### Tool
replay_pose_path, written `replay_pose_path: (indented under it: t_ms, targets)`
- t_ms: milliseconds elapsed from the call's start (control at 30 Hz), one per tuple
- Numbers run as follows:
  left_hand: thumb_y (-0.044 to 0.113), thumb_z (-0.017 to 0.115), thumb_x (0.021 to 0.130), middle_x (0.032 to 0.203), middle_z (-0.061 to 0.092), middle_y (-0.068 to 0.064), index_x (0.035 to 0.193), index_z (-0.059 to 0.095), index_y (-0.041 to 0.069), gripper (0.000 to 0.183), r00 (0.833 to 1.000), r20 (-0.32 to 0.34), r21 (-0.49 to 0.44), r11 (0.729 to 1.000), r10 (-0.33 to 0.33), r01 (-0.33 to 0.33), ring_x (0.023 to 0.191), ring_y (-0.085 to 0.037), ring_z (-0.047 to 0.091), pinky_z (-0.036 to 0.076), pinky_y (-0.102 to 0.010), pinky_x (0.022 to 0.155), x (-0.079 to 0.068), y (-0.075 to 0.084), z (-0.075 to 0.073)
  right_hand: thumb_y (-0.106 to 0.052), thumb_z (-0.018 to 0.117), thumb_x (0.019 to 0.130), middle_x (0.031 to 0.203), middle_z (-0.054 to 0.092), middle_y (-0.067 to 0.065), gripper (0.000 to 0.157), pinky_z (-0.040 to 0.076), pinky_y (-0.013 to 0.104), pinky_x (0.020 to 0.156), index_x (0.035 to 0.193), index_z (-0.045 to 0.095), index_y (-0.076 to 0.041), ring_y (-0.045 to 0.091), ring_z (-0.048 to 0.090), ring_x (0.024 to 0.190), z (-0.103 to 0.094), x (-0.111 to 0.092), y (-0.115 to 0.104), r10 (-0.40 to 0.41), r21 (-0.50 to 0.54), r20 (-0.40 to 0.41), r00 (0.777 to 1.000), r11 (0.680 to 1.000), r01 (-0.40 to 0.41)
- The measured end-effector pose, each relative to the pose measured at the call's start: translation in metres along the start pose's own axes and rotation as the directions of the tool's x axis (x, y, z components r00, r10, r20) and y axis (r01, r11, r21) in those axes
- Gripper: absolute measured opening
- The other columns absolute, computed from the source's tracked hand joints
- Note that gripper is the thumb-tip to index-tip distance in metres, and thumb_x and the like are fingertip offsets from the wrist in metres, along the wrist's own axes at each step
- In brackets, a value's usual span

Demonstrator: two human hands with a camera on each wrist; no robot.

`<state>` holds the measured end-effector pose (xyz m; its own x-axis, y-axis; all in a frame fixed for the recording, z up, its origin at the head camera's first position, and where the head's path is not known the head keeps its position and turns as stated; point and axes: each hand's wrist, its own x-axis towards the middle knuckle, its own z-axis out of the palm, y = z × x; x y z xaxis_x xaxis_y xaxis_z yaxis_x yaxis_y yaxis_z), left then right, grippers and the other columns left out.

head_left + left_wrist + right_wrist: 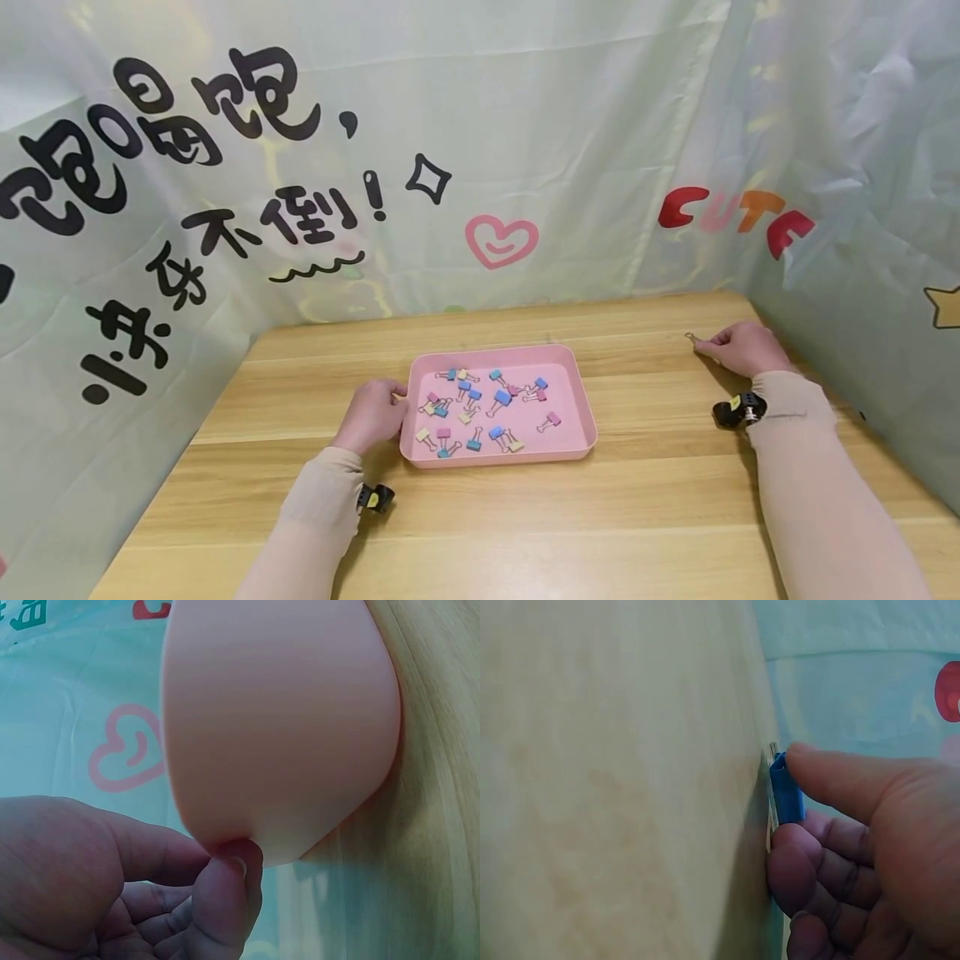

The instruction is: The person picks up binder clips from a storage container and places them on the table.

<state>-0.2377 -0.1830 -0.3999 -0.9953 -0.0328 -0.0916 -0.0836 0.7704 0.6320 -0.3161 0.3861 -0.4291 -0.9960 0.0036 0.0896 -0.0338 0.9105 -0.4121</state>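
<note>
A shallow pink tray (498, 457) stands on the wooden table, with several small binder clips (502, 398) in blue, teal, yellow and pink scattered inside. At its left side my left hand (375, 412) pinches the wall. Up close in the left wrist view, finger and thumb meet at the edge of the tray (281, 727). Off to the far right, my right hand (742, 348) holds a binder clip between thumb and fingers, close over the tabletop. The right wrist view shows this binder clip (787, 791) as blue, its metal handles partly hidden by the fingers.
The wooden table (525, 525) runs back to a pale printed curtain (585, 167) with lettering and a pink heart. More curtain (862, 275) hangs along the right side, near my right arm. Each wrist carries a small black camera (738, 410).
</note>
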Motion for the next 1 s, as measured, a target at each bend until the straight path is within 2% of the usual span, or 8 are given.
replay_pose_path:
  t_ms: [233, 367, 500, 633, 900, 1000]
  targets:
    - [0.008, 0.057, 0.092, 0.075, 0.062, -0.008, 0.114, 0.066, 0.0, 0.025, 1.0, 0.004, -0.008, 1.0, -0.003, 0.003, 0.061, -0.018, 0.057, 0.047, -0.027, 0.052, 0.001, 0.0, 0.003, -0.051, 0.063, 0.087, 0.078, 0.069, 0.004, 0.051, 0.044, 0.032, 0.059, 0.094, 0.074, -0.002, 0.024, 0.059, 0.073, -0.003, -0.005, -0.001, 0.011, 0.013, 0.014, 1.0, 1.0, -0.011]
    - [0.007, 0.057, 0.091, 0.073, 0.063, -0.008, 0.114, 0.065, -0.001, 0.026, 1.0, 0.005, 0.003, 1.0, 0.024, -0.024, 0.06, -0.017, 0.058, 0.048, -0.027, 0.053, 0.002, -0.001, 0.002, -0.053, 0.061, 0.088, 0.081, 0.068, 0.007, 0.056, 0.046, 0.038, 0.061, 0.1, 0.07, 0.0, 0.027, 0.06, 0.075, -0.011, -0.009, -0.014, 0.0, 0.031, -0.019, 1.0, 1.0, 0.0]
    - [0.007, 0.057, 0.091, 0.073, 0.063, -0.008, 0.116, 0.065, -0.002, 0.028, 1.0, 0.004, 0.013, 1.0, 0.027, -0.027, 0.06, -0.017, 0.058, 0.048, -0.027, 0.053, 0.002, -0.001, 0.0, -0.053, 0.059, 0.089, 0.096, 0.069, 0.017, 0.057, 0.049, 0.048, 0.07, 0.108, 0.068, 0.0, 0.033, 0.062, 0.086, -0.019, -0.008, -0.039, -0.054, 0.078, -0.078, 0.995, 0.995, 0.06]
    - [0.008, 0.056, 0.092, 0.075, 0.063, -0.009, 0.117, 0.064, -0.001, 0.028, 1.0, 0.006, 0.004, 1.0, 0.01, -0.011, 0.061, -0.018, 0.057, 0.048, -0.027, 0.053, 0.001, -0.002, -0.002, -0.054, 0.058, 0.09, 0.107, 0.066, 0.02, 0.06, 0.048, 0.052, 0.078, 0.116, 0.064, -0.001, 0.034, 0.061, 0.094, -0.022, -0.004, -0.071, -0.108, 0.116, -0.095, 0.99, 0.986, 0.119]
    - [0.008, 0.057, 0.092, 0.074, 0.062, -0.007, 0.116, 0.065, -0.001, 0.027, 1.0, 0.002, 0.011, 1.0, 0.022, -0.022, 0.061, -0.018, 0.057, 0.047, -0.027, 0.053, 0.0, -0.002, -0.003, -0.055, 0.059, 0.089, 0.108, 0.064, 0.015, 0.064, 0.047, 0.048, 0.082, 0.124, 0.059, -0.002, 0.03, 0.058, 0.099, -0.012, 0.0, -0.123, -0.179, 0.185, -0.053, 0.982, 0.965, 0.186]
    - [0.008, 0.056, 0.092, 0.074, 0.062, -0.007, 0.116, 0.065, 0.0, 0.027, 1.0, 0.006, 0.009, 1.0, 0.026, -0.026, 0.061, -0.018, 0.057, 0.047, -0.027, 0.053, 0.001, -0.002, -0.003, -0.048, 0.062, 0.09, 0.106, 0.065, 0.013, 0.056, 0.046, 0.047, 0.082, 0.123, 0.061, -0.003, 0.028, 0.058, 0.098, -0.007, 0.001, -0.137, -0.215, 0.182, -0.056, 0.975, 0.958, 0.222]
